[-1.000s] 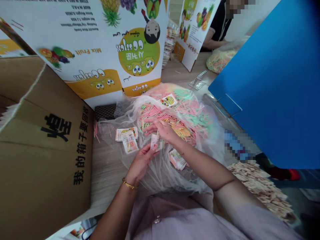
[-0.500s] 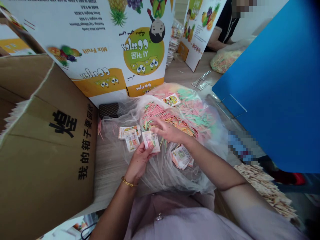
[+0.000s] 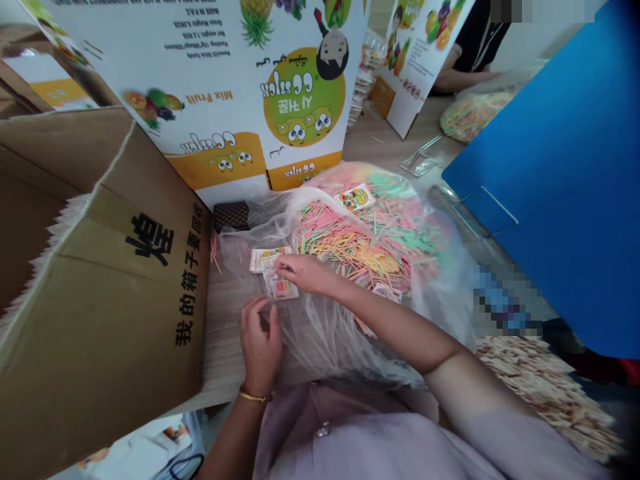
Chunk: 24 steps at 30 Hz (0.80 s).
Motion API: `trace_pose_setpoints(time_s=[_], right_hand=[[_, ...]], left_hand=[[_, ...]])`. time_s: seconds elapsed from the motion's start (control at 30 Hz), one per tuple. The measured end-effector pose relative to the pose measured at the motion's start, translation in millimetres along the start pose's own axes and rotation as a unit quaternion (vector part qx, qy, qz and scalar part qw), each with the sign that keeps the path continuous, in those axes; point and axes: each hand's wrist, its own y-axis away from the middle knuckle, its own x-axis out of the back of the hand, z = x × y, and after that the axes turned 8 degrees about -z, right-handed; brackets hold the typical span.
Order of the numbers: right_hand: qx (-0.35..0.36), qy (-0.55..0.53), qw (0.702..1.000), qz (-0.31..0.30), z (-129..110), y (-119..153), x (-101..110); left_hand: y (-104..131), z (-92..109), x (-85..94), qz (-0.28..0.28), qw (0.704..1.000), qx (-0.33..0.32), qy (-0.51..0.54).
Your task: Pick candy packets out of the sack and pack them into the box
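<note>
Filling the left side, a brown carton (image 3: 125, 320) with black characters stands open-topped on a grey wood-grain table (image 3: 225, 333). Behind it rises a white printed carton (image 3: 200, 67), its lettering upside down, and a blue board (image 3: 550, 173) slants in from the right. Smaller than these, a clear plastic bag (image 3: 443, 327) spreads across the middle of the table, heaped with thin pink, green and yellow sticks (image 3: 370, 257). The right hand (image 3: 303, 272) reaches across to the left of that heap, thumb and fingertips drawn nearly together over the near packet (image 3: 283, 288); whether they pinch it or merely rest there, I cannot tell. Nearer the body, the left hand (image 3: 263, 340) is loosely curled, thumb well apart from the fingers, and grips nothing. A dark patterned case (image 3: 231, 217) lies at the foot of the white printed carton. The near packet, showing coloured sticks, partly overlaps another packet (image 3: 259, 259), while a green-and-white packet (image 3: 356, 198) lies on top of the bag. Slightest of all, a few loose pink sticks (image 3: 215, 250) lie beside the brown carton.
</note>
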Motion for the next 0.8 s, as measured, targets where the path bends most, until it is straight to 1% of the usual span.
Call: trace_pose_setpoints(time_s=[0.07,0.1,0.13,0.17,0.23,0.3,0.37,0.4,0.47,0.5,0.57,0.63,0.67,0.73,0.8], right_hand=[[0.018,0.011,1.0,0.022,-1,-10,1],[0.021,0.011,0.999,0.041,-1,-10,6],[0.018,0.012,0.998,0.061,0,-7,14],[0.006,0.015,0.997,0.08,2,0,23],[-0.037,0.033,0.992,0.115,11,27,46],[-0.098,0.065,0.98,0.163,26,66,64],[-0.18,0.124,0.955,0.201,43,111,71],[-0.214,0.159,0.941,0.209,51,133,69],[-0.255,0.225,0.919,0.201,65,171,55],[-0.26,0.247,0.913,0.195,70,187,45],[-0.265,0.26,0.908,0.191,77,208,26],[-0.267,0.263,0.906,0.194,81,218,14],[-0.267,0.268,0.905,0.197,82,220,13],[-0.256,0.284,0.903,0.197,84,223,18],[-0.239,0.301,0.903,0.195,82,223,31]], left_hand=[[4,-2,-4.0,-0.09,0.989,-0.08,-0.08],[5,-2,-8.1,-0.126,0.981,-0.101,-0.111],[6,-3,-12.8,-0.147,0.973,-0.111,-0.137],[6,-3,-17.4,-0.155,0.969,-0.111,-0.158],[6,-4,-24.6,-0.148,0.967,-0.103,-0.183],[6,-5,-28.0,-0.135,0.967,-0.1,-0.191],[6,-4,-28.5,-0.122,0.968,-0.102,-0.196],[6,-3,-28.2,-0.116,0.968,-0.104,-0.199],[3,-1,-27.5,-0.102,0.967,-0.106,-0.206],[1,1,-27.4,-0.096,0.968,-0.108,-0.206],[-4,5,-28.3,-0.087,0.97,-0.115,-0.194],[-11,12,-30.9,-0.085,0.974,-0.128,-0.168],[-15,16,-32.6,-0.086,0.975,-0.136,-0.152],[-21,26,-36.6,-0.095,0.977,-0.152,-0.118],[-24,37,-40.4,-0.117,0.976,-0.166,-0.083]])
